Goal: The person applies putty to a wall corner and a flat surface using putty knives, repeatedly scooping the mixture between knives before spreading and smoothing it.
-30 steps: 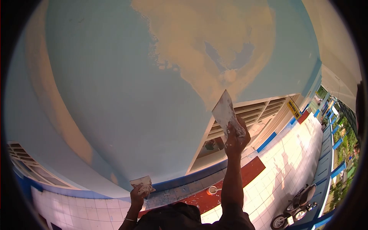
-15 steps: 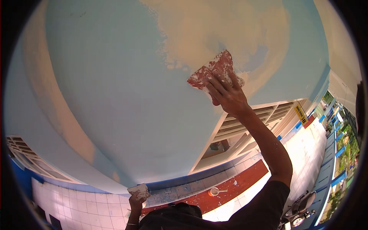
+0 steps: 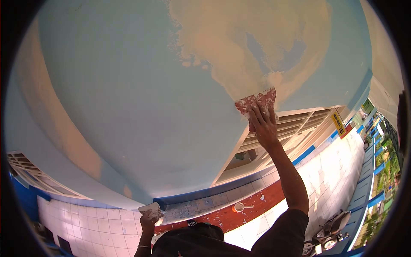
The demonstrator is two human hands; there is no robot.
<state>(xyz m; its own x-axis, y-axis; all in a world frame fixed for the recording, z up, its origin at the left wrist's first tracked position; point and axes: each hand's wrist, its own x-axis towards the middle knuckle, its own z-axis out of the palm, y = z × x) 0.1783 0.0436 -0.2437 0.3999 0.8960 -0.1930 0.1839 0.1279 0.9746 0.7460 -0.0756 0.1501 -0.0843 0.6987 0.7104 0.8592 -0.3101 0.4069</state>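
Note:
My right hand (image 3: pixel 265 127) is wrapped over a red scraper (image 3: pixel 257 102) smeared with white filler. Its wide edge lies against the light blue wall (image 3: pixel 128 98), at the lower border of a large cream filler patch (image 3: pixel 214 38), just above the louvred window (image 3: pixel 291 124). Low in the view, my left hand (image 3: pixel 148 222) grips a pale, filler-coated plate (image 3: pixel 150 210), held away from the patch.
A white and orange container (image 3: pixel 238 207) with a handled tool stands on the red floor strip (image 3: pixel 257 210). A yellow sign (image 3: pixel 338 123) hangs beyond the window. A motorcycle (image 3: pixel 332 231) is at the lower right, and a second louvred window (image 3: pixel 38 173) at the left.
My right hand and the red scraper have moved down the wall towards the window top, with filler now where they passed. My left hand still holds the plate, slightly higher in view.

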